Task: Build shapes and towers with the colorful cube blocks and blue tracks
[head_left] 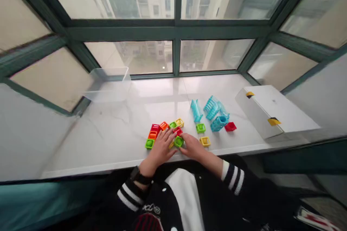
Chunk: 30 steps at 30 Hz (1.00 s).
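Note:
Small hollow plastic blocks in red, orange, green and yellow form a cluster near the front of the white ledge. My left hand (162,147) lies over the middle of it with fingers stretched out, partly covering a yellow block. To its left is a column with a red block (155,127), an orange block (152,135) and a green block (149,144). My right hand (193,146) is closed at the fingertips on another green block (178,141). Just behind that block sits a red block (177,131). What lies under my left palm is hidden.
Loose green (201,128) and yellow blocks (205,141) lie right of my right hand. Beyond them are several clear blue track-like pieces (196,110) and a red piece (230,126). A transparent bin (108,95) stands back left, a white box (276,110) at right. Windows border the ledge (108,144).

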### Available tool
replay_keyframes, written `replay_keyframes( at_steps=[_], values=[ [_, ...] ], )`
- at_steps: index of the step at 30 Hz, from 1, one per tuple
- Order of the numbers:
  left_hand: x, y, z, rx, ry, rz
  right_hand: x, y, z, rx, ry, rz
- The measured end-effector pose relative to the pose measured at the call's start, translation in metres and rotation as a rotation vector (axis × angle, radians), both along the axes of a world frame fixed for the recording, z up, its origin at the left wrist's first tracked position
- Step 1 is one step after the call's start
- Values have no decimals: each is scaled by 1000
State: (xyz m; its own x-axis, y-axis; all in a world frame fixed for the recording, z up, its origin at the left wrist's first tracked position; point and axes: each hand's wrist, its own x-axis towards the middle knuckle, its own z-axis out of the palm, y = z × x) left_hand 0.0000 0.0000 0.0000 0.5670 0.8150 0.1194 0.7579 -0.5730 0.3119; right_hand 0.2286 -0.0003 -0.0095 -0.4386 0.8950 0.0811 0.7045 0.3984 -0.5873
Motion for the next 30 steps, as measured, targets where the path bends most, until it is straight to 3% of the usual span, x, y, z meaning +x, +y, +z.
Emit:
replay_keyframes(
  at_steps=[10, 18, 24, 30],
  values=[
    [5, 6, -10, -20, -83, -1, 6, -7, 20, 41, 125, 59],
    [-2, 6, -16, 59, -175, 89, 21, -1, 33, 82, 383, -77],
    [-1, 0, 0, 19, -324, 109, 24, 2, 31, -35, 552, -126],
    [14, -9, 19, -178, -642, 124, 16, -1, 27, -127, 748, -47]
  ],
)
